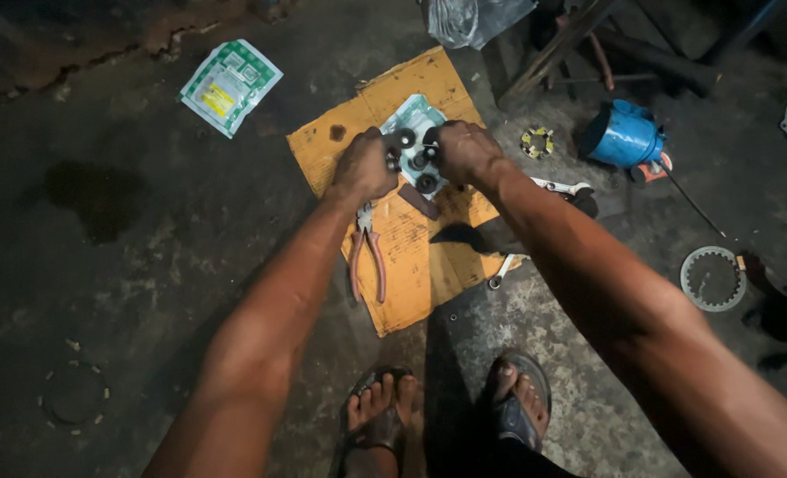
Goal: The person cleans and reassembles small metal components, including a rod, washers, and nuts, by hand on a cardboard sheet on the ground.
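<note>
Both of my hands are stretched out over a piece of brown cardboard point(411, 265) on the dark floor. My left hand point(364, 165) and my right hand point(464, 150) close together on a small dark metal part point(414, 155) with several black round rollers. Beneath it lies a pale opened packet point(411, 113). Red-handled pliers point(367, 261) lie on the cardboard just under my left wrist.
A green and white packet point(230, 84) lies at the upper left. A blue cylindrical can point(624, 134), a small toothed ring point(538, 142), a round clutch plate point(712, 278), spanners point(560, 186) and a plastic bag point(473, 18) lie to the right. My sandalled feet point(447, 416) stand below.
</note>
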